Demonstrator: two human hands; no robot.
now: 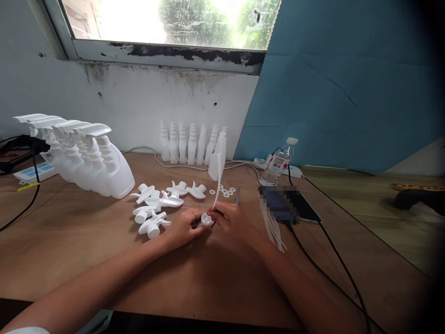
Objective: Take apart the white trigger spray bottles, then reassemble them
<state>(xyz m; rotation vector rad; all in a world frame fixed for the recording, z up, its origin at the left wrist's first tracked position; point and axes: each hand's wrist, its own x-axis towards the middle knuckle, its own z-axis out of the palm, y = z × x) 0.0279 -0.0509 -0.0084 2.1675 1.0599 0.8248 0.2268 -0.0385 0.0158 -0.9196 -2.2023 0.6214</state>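
Observation:
My left hand (186, 227) is closed around a white spray head (206, 220), whose round cap opening faces up. Close beside it, my right hand (231, 220) pinches the lower end of a thin white tube (218, 185) that rises upright from the fingers. The tube's lower end is near the cap; whether it is inside cannot be made out. Several white spray heads (164, 200) lie to the left of my hands. Small white rings (226, 191) lie behind them, and a bundle of white tubes (273, 227) rests on the right.
Assembled spray bottles (116, 171) stand at the left of the brown table (194, 287). Open-necked white bottles (192, 146) line the wall. A water bottle (277, 164), a dark phone (302, 205) and black cables (339, 260) are on the right.

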